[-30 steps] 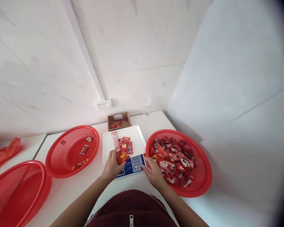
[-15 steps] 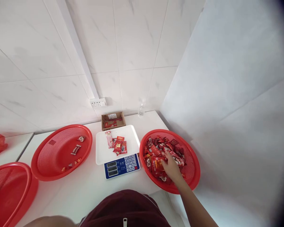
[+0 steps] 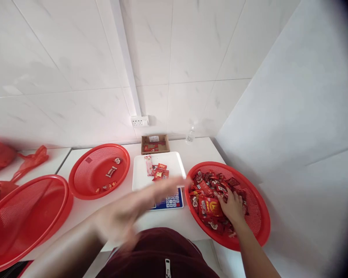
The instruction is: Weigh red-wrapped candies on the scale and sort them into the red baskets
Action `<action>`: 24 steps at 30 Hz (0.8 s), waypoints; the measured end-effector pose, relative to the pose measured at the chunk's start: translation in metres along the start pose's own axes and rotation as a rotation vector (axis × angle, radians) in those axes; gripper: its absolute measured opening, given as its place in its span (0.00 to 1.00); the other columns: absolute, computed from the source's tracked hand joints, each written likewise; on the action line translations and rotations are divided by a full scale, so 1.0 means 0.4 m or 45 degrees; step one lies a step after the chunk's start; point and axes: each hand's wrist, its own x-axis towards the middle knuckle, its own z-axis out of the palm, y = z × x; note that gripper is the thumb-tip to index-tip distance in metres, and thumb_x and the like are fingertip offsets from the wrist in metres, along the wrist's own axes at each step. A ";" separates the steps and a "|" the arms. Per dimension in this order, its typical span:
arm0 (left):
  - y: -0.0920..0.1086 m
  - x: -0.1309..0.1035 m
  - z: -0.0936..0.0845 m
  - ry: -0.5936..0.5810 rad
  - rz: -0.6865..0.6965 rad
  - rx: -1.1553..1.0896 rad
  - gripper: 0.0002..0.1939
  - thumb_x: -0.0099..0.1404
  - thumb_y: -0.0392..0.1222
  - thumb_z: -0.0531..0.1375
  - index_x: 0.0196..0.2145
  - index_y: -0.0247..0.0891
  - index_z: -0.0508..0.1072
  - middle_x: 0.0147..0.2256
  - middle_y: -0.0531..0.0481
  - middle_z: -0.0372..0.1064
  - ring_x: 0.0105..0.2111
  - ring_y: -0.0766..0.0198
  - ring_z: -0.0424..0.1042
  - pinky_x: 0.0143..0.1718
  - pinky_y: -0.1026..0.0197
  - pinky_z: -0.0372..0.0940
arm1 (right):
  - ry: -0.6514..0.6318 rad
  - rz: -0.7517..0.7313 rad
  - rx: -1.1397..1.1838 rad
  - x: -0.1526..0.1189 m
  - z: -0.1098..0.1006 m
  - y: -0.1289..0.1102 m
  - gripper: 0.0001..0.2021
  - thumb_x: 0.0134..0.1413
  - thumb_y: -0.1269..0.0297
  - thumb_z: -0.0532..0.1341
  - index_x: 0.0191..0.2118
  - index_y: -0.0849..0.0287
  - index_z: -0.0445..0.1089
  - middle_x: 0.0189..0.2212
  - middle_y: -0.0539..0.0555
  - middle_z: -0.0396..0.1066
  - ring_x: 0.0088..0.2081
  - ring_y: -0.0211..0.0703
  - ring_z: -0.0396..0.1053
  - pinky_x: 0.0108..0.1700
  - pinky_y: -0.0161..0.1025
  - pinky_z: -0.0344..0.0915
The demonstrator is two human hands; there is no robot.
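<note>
Red packets (image 3: 204,187), one heap: under and around the right hand (image 3: 234,207), inside a red basket (image 3: 256,220). Right hand: fingers half bent among the wrappers, a little farther right in the heap than half a second ago; whether it pinches a packet cannot be told. Gold-printed packet (image 3: 213,207), one: on the heap, just left of the right hand's thumb. Left hand (image 3: 124,220): blurred, fingers stretched out, nothing seen in it; a second ago it holds a gold-printed packet over the scale (image 3: 176,200), half a second ago it hardly shows, now it points toward the basket. Small packets (image 3: 162,172), one group: beyond the left hand, on the scale's white tray (image 3: 139,177), partly hidden. Judged meaning: handling now centres on the heap, while the tray group seems unaltered.
</note>
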 end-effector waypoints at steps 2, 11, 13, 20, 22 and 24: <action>-0.010 0.055 -0.018 0.015 0.056 0.218 0.27 0.65 0.54 0.51 0.60 0.48 0.56 0.58 0.47 0.59 0.59 0.52 0.56 0.55 0.47 0.58 | -0.084 0.064 -0.040 0.003 0.016 0.009 0.32 0.53 0.50 0.48 0.60 0.64 0.56 0.58 0.71 0.55 0.60 0.66 0.52 0.54 0.63 0.53; -0.187 0.250 0.013 -0.114 -0.179 0.834 0.23 0.66 0.50 0.49 0.58 0.48 0.60 0.64 0.43 0.46 0.64 0.45 0.42 0.59 0.38 0.44 | -0.123 0.109 -0.076 -0.024 0.042 0.002 0.33 0.55 0.48 0.42 0.62 0.62 0.53 0.62 0.69 0.50 0.61 0.66 0.49 0.57 0.63 0.49; -0.209 0.260 0.012 -0.121 -0.198 0.853 0.22 0.65 0.51 0.50 0.55 0.49 0.63 0.64 0.45 0.47 0.64 0.45 0.43 0.59 0.38 0.45 | -0.101 0.108 -0.071 -0.024 0.043 0.005 0.33 0.55 0.48 0.42 0.62 0.61 0.53 0.61 0.68 0.50 0.61 0.65 0.50 0.56 0.63 0.49; -0.248 0.244 -0.024 -0.008 -0.243 0.910 0.21 0.67 0.50 0.45 0.46 0.38 0.70 0.58 0.40 0.53 0.56 0.50 0.57 0.56 0.50 0.52 | -0.039 0.093 -0.059 -0.029 0.059 0.012 0.33 0.54 0.47 0.41 0.61 0.60 0.54 0.61 0.68 0.51 0.61 0.65 0.50 0.56 0.64 0.49; -0.249 0.225 -0.023 0.009 -0.254 0.921 0.21 0.67 0.52 0.46 0.44 0.36 0.71 0.55 0.39 0.57 0.55 0.49 0.58 0.55 0.49 0.53 | -0.019 0.085 -0.052 -0.029 0.062 0.013 0.33 0.54 0.47 0.41 0.61 0.58 0.54 0.61 0.67 0.52 0.61 0.64 0.50 0.56 0.64 0.49; -0.242 0.202 -0.011 -0.004 -0.245 0.915 0.20 0.66 0.53 0.47 0.42 0.38 0.72 0.53 0.40 0.59 0.53 0.50 0.59 0.53 0.48 0.55 | -0.017 0.082 -0.054 -0.028 0.061 0.013 0.32 0.54 0.47 0.42 0.61 0.58 0.53 0.61 0.66 0.52 0.61 0.64 0.51 0.56 0.64 0.49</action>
